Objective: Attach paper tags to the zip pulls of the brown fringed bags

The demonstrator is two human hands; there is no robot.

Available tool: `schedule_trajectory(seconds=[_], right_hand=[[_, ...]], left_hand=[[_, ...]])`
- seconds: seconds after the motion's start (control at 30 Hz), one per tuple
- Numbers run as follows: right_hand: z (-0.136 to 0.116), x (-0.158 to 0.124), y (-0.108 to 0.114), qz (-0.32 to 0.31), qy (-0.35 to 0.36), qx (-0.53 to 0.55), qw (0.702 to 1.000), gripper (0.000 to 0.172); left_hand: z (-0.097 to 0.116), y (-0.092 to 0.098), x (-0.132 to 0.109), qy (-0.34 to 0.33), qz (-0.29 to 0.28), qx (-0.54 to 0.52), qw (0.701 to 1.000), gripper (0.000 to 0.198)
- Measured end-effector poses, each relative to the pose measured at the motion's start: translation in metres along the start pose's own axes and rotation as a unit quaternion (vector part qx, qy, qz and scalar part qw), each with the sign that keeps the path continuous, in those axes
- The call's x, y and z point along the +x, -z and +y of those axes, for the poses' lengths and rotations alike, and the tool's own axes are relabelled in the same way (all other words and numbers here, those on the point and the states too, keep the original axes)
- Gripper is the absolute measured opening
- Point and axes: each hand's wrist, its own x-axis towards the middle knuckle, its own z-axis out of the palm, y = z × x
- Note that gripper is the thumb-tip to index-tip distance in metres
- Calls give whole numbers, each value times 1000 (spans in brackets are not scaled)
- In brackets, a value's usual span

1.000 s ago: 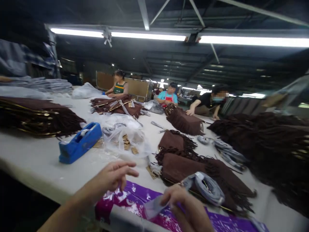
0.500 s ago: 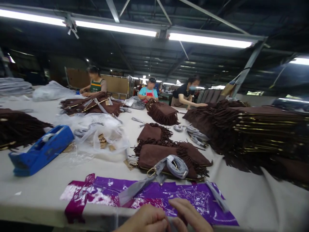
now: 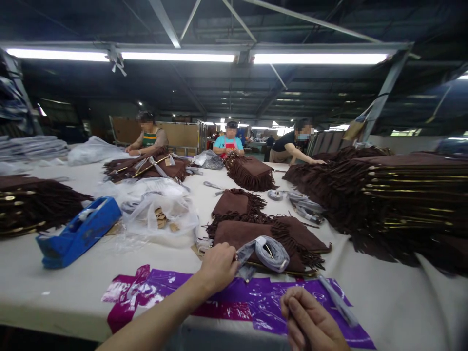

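Observation:
My left hand (image 3: 219, 267) reaches over the purple film and is closed on the near end of a plastic-wrapped strap (image 3: 273, 253). The strap is rolled into a coil, with a white band round its top, and rests on a brown fringed bag (image 3: 234, 233). My fingers hide the end of the strap. Lower right, my right hand (image 3: 310, 317) is pinched above the film's front edge; what it holds, if anything, I cannot make out. A narrow plastic-wrapped strip (image 3: 338, 300) lies just beyond that hand, across the purple film (image 3: 270, 304).
A blue tape dispenser (image 3: 78, 231) stands left, beside a clear plastic bag (image 3: 157, 214) with brown tags. A tall stack of brown fringed bags (image 3: 413, 190) fills the right side. Across the table, a co-worker's arm (image 3: 302, 155) reaches toward that stack; two other people work farther back.
My hands have come apart from close together at the front edge. The left has moved forward onto the strap's end; the right has shifted right. The view has turned slightly.

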Motion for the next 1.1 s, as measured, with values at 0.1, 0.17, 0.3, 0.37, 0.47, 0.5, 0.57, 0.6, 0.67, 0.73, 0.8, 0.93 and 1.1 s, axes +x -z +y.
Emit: schedule_trajectory(seconds=[0.1,0.17,0.3,0.37,0.47,0.5,0.57,0.6,0.67,0.73,0.8,0.93,1.1], right_hand=[[2,3,3,-20,-19,-45,999,42],[3,3,4,-20,-52,-33,998,44],[5,6,6,-51,-92,15,994,44],[7,9,10,-64,-76,3,995,43],[9,16,15,-67,-70,-48,994,42],[9,18,17,-65,-65,-80,993,41],[7,23,18,-61,-6,-173,983,36],[5,26,17,-53,47,-230,971,33],[2,31,13,-35,173,-343,922,25],[0,36,7,-33,277,-436,856,19],[1,42,2,-41,340,-512,788,21],[9,61,4,-35,382,-598,703,30],[5,81,19,-24,417,-588,692,32]], left_hand=[[5,-6,16,-14,2,1,1000,19],[7,-7,22,-22,-1,2,1000,19],[7,-13,30,-77,5,11,997,17],[5,-17,34,-111,14,-7,994,15],[1,-22,41,-129,18,-93,987,17],[0,-23,43,-127,19,-141,982,20],[-2,-24,46,-108,12,-260,960,23],[-2,-24,47,-91,0,-323,942,25],[-2,-22,47,-49,-43,-437,897,32],[0,-16,44,-14,-87,-513,854,40],[2,-7,39,-16,-133,-562,816,46],[8,16,26,-51,-215,-626,748,65],[11,29,20,10,-247,-675,695,88]])
